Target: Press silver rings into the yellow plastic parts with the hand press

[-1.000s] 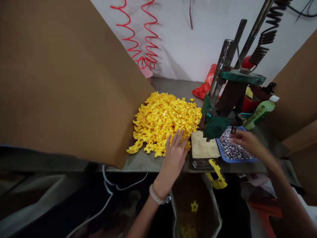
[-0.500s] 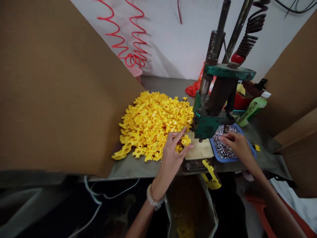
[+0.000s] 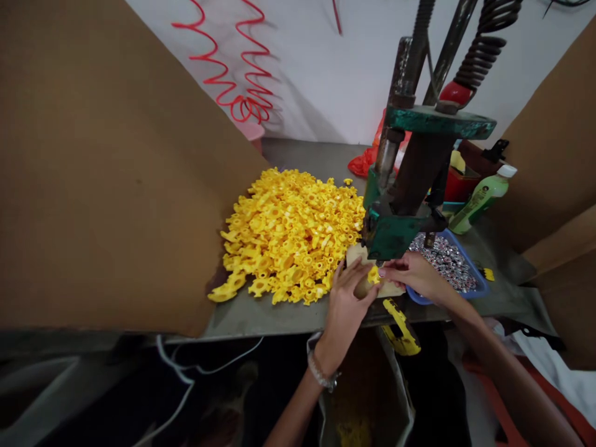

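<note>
Between the fingers of my left hand (image 3: 348,304) is a small yellow plastic piece (image 3: 374,275), held over the pale board (image 3: 356,252) below the press head. My right hand (image 3: 416,273) meets it from the right, its fingertips pinched at the piece; a small shiny part seems to show there, though its shape is too small to make out. The green press (image 3: 395,231) stands just above both hands. To the left lies a big heap of like yellow pieces (image 3: 293,236). A blue tray (image 3: 470,293) of small silvery parts (image 3: 444,261) sits beside my right wrist.
A green bottle (image 3: 482,198) and a red container (image 3: 460,183) stand behind the tray. Yellow-wrapped metal (image 3: 400,329) juts from the table's front edge, beside an open bag (image 3: 405,410) below. Cardboard panels (image 3: 116,186) wall both sides.
My right hand has moved left from the tray of silvery parts to the pale board. My left hand has shifted right from the heap's edge, bringing a yellow plastic piece under the press.
</note>
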A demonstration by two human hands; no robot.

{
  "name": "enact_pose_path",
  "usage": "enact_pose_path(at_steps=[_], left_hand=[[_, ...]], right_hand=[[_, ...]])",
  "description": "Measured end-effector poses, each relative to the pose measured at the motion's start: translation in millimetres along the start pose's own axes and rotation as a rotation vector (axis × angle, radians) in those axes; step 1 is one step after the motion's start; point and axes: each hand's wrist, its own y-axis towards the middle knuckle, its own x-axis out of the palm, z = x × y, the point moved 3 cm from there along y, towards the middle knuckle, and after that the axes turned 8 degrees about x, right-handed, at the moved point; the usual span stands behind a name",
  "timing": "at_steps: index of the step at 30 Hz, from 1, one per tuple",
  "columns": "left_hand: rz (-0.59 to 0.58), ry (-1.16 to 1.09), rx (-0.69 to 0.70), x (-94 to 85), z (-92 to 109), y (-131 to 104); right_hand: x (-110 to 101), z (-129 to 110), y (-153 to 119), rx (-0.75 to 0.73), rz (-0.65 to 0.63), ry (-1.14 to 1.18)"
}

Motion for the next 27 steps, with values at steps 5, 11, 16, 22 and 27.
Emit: enact_pose_path(at_steps=[5,11,16,22,27], left_hand=[[-0.029,-0.028,-0.096,-4.9,3.6,4.9],[-0.071,-0.062,-0.099,-3.6,6.4,10.0],[-0.101,-0.069,-0.072,-5.6,5.0,3.4],[-0.059,-0.084,-0.026,2.4,3.9,3.0],[0.009,-0.059,-0.076,7.8,2.9,10.2]], right_hand=[[3.3,-5.5,-0.4,0.024,-0.042,-0.030],[0.9,-1.2,2.6,-0.009,-0.069,-0.204],[5.0,-0.4,8.0,0.007,-0.155,-0.240],[11.8,1.4,-16.2,-0.008,0.028,-0.239],[-25.0,-86.4,-77.1,-0.551,0.557,-0.127]])
